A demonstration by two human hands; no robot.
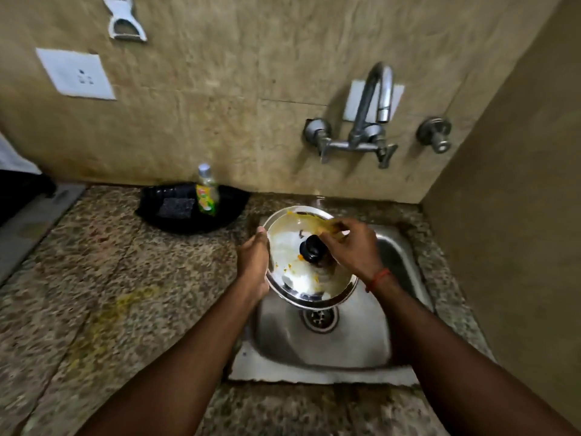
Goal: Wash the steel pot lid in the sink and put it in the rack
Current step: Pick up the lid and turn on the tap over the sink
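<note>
A round steel pot lid with a black knob hangs tilted over the steel sink. Yellow food smears cover its upper face. My left hand grips the lid's left rim from the side. My right hand lies over the lid's upper right, its fingers pinched on the smeared surface near the knob; whether it holds a scrubber I cannot tell. No rack is in view.
A wall tap with two valves juts out above the sink, no water running. A black tray with a dish-soap bottle and a dark scrub pad stands on the granite counter, which carries a yellow stain. A wall closes off the right side.
</note>
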